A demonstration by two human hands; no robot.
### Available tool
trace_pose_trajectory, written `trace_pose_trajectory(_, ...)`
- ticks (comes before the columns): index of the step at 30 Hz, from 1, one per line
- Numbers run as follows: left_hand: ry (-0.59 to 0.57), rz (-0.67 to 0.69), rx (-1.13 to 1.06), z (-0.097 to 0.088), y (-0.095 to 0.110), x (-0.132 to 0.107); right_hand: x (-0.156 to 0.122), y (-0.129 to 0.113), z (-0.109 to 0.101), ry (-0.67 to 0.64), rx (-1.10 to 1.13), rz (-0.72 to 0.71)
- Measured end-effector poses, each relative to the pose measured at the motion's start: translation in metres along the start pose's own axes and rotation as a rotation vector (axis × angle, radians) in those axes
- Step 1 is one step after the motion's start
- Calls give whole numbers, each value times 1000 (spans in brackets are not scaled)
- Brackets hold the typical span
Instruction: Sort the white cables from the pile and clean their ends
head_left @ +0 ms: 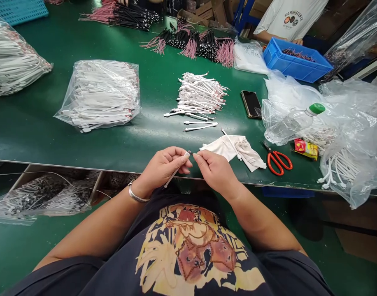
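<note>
My left hand (164, 166) pinches a short white cable (170, 179) near its end, just over the table's front edge. The cable's tail slants down below my fingers. At its tip is a small dark piece (190, 152), where the fingers of my right hand (217, 172) are pressed together. What exactly lies between the right fingertips is too small to make out. A white cloth (252, 154) with one white cable (230, 142) across it lies beside my right hand. Farther back is a heap of white cables (201, 94), with a few loose ones in front.
Orange-handled scissors (278, 161), a phone (252, 104), a clear bottle (289, 125) and plastic bags (352, 111) lie on the right. A bag of white cables (102, 92) is on the left. A blue bin (296, 68) stands near another person (287, 20) at the back.
</note>
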State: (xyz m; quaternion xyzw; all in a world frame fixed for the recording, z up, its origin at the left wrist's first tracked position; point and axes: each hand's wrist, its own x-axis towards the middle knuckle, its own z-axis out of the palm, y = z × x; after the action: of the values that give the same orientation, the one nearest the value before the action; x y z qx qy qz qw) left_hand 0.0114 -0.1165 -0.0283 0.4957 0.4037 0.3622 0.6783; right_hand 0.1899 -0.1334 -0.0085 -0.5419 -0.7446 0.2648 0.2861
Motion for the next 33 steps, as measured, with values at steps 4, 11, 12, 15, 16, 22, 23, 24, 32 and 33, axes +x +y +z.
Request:
trace_pose_trajectory(4,-7,12,-27,-1,-1,0,0,0,-4,-232,244,88)
trace_pose_trajectory(11,-33,26,-35,-1,-1,-2,-1,0,-7,-144,238,94)
trace_pose_trajectory(12,-35,24,-38,-1,-1,-3,-1,-1,-6,-110,161,60)
trace_pose_trajectory(15,-38,26,-44,-1,-1,-3,-2,-1,-3,-34,-39,-31)
trace_pose_trajectory(16,-36,28,-41,-1,-1,-3,-3,-1,-2,-11,-102,-53)
trace_pose_trajectory(22,-30,31,-28,-1,-2,-1,-7,-4,2,44,-388,-94)
trace_pose_trajectory(23,-28,30,-27,0,-2,-1,-7,-5,2,43,-414,-92)
trace_pose_trajectory(24,-22,27,-22,0,-2,-2,-7,-6,2,39,-433,-87)
trace_pose_trajectory(32,-6,33,2,0,-3,-2,0,-5,-15,-282,147,98)
trace_pose_trajectory(33,-2,33,-10,1,-3,-2,-1,-4,-17,-362,304,162)
